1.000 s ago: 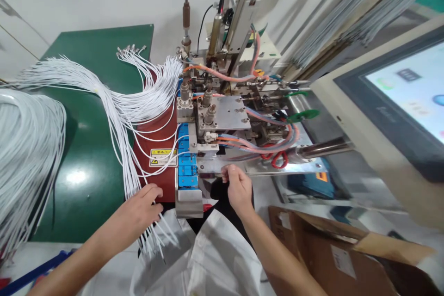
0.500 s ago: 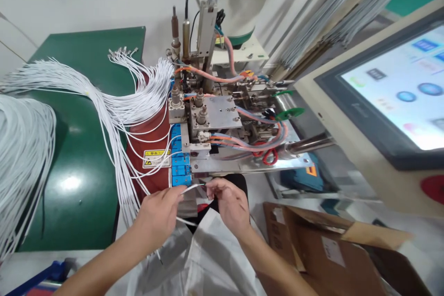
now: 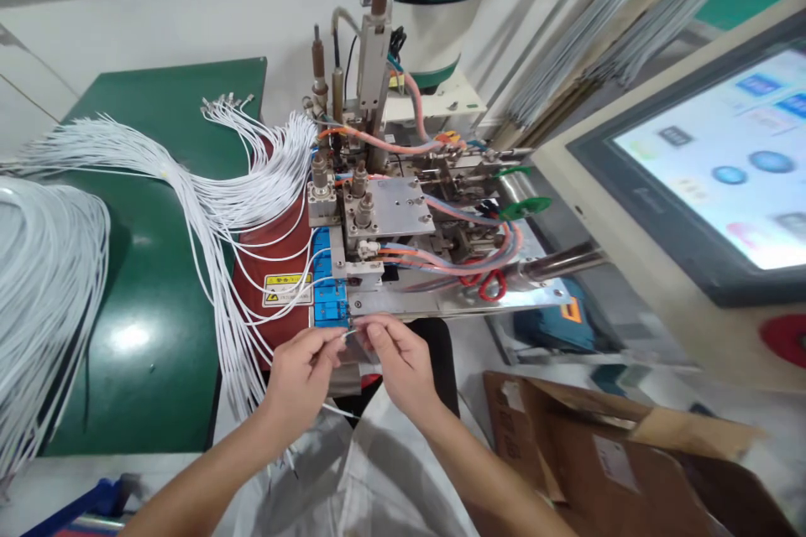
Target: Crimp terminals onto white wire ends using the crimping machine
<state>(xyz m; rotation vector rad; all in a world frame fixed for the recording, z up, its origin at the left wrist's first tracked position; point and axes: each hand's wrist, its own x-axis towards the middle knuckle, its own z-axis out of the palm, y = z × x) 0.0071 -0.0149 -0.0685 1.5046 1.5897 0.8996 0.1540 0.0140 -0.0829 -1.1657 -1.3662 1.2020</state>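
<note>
Between my hands is the end of a white cable [image 3: 350, 334]. My left hand [image 3: 300, 369] pinches it between thumb and fingers. My right hand [image 3: 398, 361] is closed at the cable's tip, and its fingers hide the very end. Both hands are just in front of the blue clamp blocks [image 3: 331, 310] on the machine's near left edge. Several white cables run from these blocks to a large cable bundle [image 3: 239, 193] lying over the green table and the red-brown panel.
A metal machine [image 3: 394, 210] with coloured air hoses stands ahead. On the left, a coil of white cable [image 3: 50, 294] lies on the green table [image 3: 157, 377]. A touchscreen panel [image 3: 730, 159] juts in at the right, above an open cardboard box [image 3: 585, 470].
My right hand has moved left and closed on the cable's tip, bringing the two hands closer together. Less of the cable end shows between them.
</note>
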